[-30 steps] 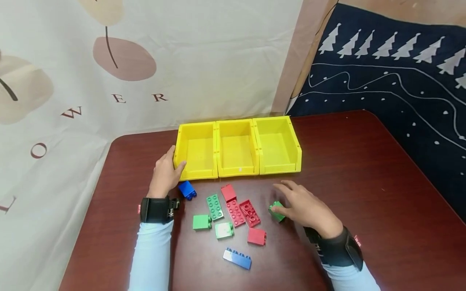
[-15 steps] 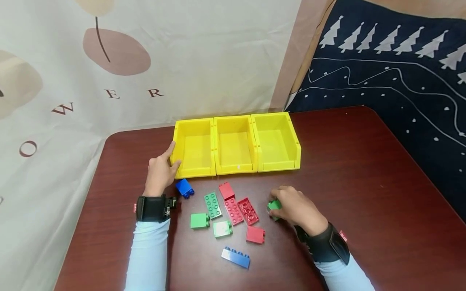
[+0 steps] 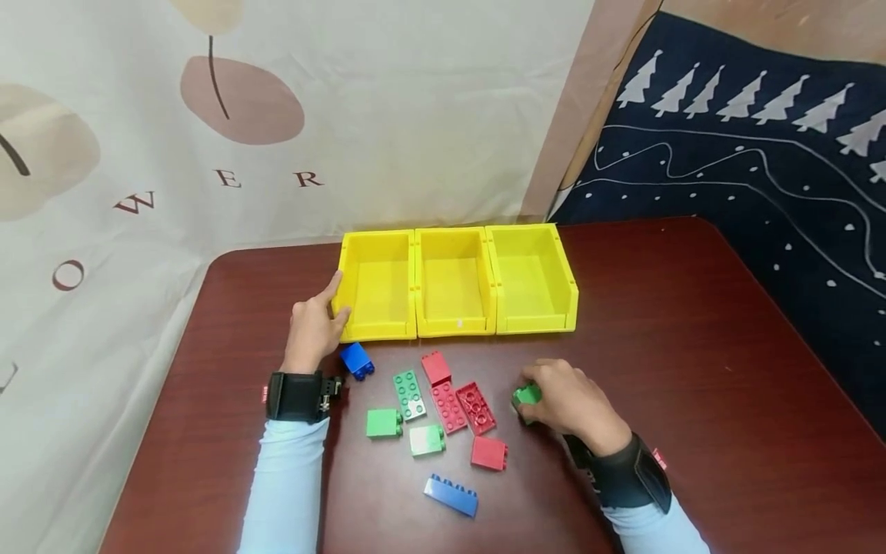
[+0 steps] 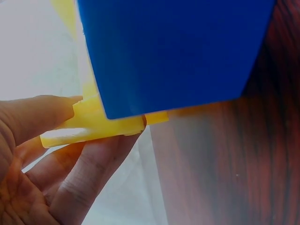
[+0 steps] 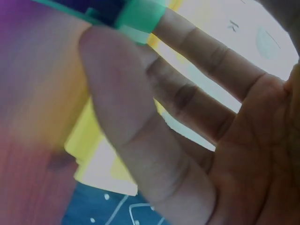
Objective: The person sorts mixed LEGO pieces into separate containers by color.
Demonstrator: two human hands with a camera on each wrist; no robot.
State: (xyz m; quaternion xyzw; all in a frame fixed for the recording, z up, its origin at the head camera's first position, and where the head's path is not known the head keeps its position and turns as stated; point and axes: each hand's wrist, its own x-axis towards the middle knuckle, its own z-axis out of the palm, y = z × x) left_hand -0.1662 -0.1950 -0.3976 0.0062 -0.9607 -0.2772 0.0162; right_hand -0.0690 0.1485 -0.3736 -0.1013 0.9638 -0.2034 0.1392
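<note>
My left hand holds the near left side of the left yellow bin. In the left wrist view, the thumb lies on one face of the bin's wall and the fingers on the other. A blue building block sits just below that hand and fills much of the left wrist view. My right hand pinches a green building block between thumb and fingers, right of the other blocks. The right wrist view shows part of this green block at the fingertips.
Two more yellow bins, the middle and the right, stand joined in the row. Several red blocks, several green blocks and a long blue block lie on the dark red table. A curtain hangs behind.
My right hand has lowered its fingers around the green block and now pinches it. The left hand stays at the left bin, its forefinger straighter. The camera view has shifted slightly.
</note>
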